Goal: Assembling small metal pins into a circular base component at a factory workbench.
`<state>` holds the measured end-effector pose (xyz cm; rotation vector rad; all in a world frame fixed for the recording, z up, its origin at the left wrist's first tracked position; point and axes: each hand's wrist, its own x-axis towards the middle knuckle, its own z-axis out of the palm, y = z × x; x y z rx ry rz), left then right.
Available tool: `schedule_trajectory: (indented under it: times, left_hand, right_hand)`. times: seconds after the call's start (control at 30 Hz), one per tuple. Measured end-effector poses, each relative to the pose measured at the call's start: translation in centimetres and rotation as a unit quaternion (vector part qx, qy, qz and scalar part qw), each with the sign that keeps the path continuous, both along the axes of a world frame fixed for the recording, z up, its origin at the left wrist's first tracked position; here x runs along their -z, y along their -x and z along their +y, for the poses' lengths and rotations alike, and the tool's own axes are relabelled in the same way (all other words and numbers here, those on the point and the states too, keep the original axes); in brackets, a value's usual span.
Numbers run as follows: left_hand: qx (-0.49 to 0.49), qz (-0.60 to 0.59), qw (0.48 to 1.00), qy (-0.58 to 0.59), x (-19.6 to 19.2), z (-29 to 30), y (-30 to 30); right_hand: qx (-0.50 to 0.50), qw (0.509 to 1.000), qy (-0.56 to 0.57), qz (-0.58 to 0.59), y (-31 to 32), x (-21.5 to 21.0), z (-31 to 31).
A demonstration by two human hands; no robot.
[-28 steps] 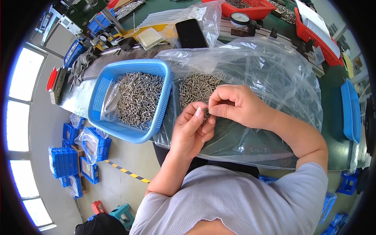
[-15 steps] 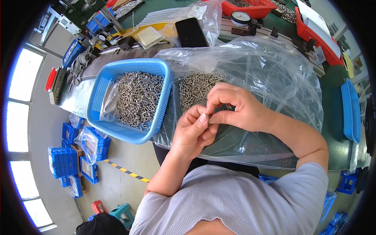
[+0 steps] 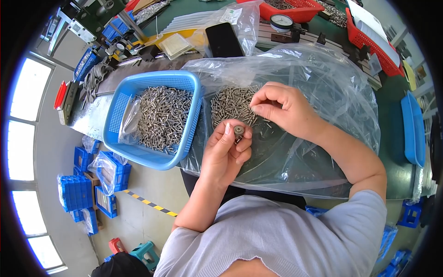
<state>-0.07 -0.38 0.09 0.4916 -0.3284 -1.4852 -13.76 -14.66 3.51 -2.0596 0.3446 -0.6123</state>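
Observation:
Between the thumb and fingers of my left hand (image 3: 220,152) sits a small round metal part (image 3: 238,131) with a hole in its middle, its face turned up. My right hand (image 3: 290,113) is apart from it, up and to the right, with thumb and forefinger pinched; whether something tiny is between them cannot be made out. Just left of those fingertips lies a pile of small metal pins (image 3: 230,102) on clear plastic sheeting (image 3: 323,111). A few loose pins lie between the pile and my right hand.
A blue plastic basket (image 3: 134,158) on the left holds many similar pins and a clear bag. Behind the sheeting are a black phone (image 3: 224,40), a dial gauge (image 3: 282,22) and red trays (image 3: 295,13). A blue tray (image 3: 412,129) stands at the right edge.
My hands were together at the small part. Now my right hand has drawn away up and to the right, and the round part shows in my left hand.

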Motion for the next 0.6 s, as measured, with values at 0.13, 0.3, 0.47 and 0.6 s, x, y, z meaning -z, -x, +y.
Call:
schedule_trajectory:
  times: [0.13, 0.3, 0.47, 0.6]
  left_hand:
    - [-0.001, -0.005, 1.0, 0.001, 0.1, -0.1, 0.0]
    - [-0.007, -0.011, 1.0, 0.003, 0.0, 0.0, 0.0]
    - [-0.007, -0.015, 1.0, 0.002, -0.1, 0.1, 0.2]
    - [-0.009, -0.021, 1.0, -0.005, -0.1, 0.1, 0.2]
  right_hand:
    - [0.035, 0.989, 0.114, 0.092, 0.4, 0.6, -0.7]
    - [0.047, 0.956, 0.275, 0.093, 0.3, 1.1, -0.3]
    - [0.031, 0.955, 0.284, 0.082, 0.0, 1.4, -0.5]
    - [0.024, 0.972, 0.229, 0.056, -0.1, 1.3, -0.7]
